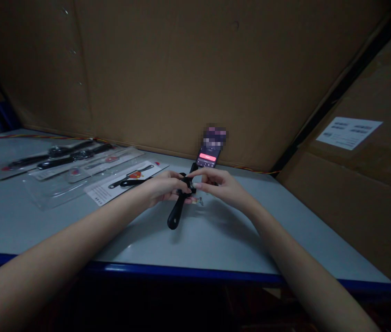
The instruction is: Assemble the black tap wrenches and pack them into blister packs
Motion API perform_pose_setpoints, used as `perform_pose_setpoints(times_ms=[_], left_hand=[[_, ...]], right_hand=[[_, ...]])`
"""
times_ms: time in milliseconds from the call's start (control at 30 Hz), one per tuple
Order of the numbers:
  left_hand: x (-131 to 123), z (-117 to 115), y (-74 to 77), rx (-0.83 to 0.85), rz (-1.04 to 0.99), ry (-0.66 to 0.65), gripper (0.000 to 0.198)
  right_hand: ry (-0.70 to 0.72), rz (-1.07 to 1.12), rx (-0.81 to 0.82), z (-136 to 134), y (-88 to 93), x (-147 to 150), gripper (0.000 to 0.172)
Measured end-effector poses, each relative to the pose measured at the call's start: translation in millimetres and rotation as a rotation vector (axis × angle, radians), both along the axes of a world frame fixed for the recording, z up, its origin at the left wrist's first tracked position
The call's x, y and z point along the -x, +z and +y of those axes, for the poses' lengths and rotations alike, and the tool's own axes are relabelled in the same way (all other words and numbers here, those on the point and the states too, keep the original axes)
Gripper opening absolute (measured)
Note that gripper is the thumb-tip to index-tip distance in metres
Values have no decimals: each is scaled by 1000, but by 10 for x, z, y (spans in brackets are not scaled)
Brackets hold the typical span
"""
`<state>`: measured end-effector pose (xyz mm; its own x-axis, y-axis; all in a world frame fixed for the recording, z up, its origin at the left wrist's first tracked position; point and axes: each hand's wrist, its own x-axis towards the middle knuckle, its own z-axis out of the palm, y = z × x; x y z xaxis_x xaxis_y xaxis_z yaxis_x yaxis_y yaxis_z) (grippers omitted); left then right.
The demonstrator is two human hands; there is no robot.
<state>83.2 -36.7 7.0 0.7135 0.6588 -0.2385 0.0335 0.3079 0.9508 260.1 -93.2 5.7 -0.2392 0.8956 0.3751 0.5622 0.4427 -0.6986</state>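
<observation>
My left hand (168, 186) is closed around the middle of a black long-handled tool (176, 214), whose rounded handle end points down toward me. A dark fitting sits at the tool's middle, partly hidden by my fingers. On the right, my right hand (218, 182) has thumb and forefinger pinched at that fitting; a small shiny bit shows at the fingertips, too small to name. A small metal piece (200, 201) shows by my left fingertips, just below the right hand. Behind the hands leans a phone (209, 157) with a lit screen.
A printed backing card (102, 191) and clear plastic blister packs (48, 189) lie left on the grey table (140, 244). Similar black tools (66, 161) rest among them. Cardboard walls (168, 78) stand behind and at right. A red-yellow cable (36, 137) runs along the back.
</observation>
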Motion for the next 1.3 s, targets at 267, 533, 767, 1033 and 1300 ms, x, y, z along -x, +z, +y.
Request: perform_pose_setpoints(times_ms=[267,533,767,1033,1300], left_hand=[[-7,34,-52,-2,20,-14,53],[-6,-40,28,-25,66,-16,71],[5,-51,34,-45,27,-71,63],[-20,-76,3,-79,72,-6,57],[-13,3,-22,15,10,-16,49]], right_hand=[[-20,-277,-137,17,-46,-30,21],[-74,-424,-230,7,-70,33,23],[-92,-448,-209,-4,-59,50,26],[-301,-410,-164,-6,-159,208,29],[-164,-81,-112,10,-59,48,21]])
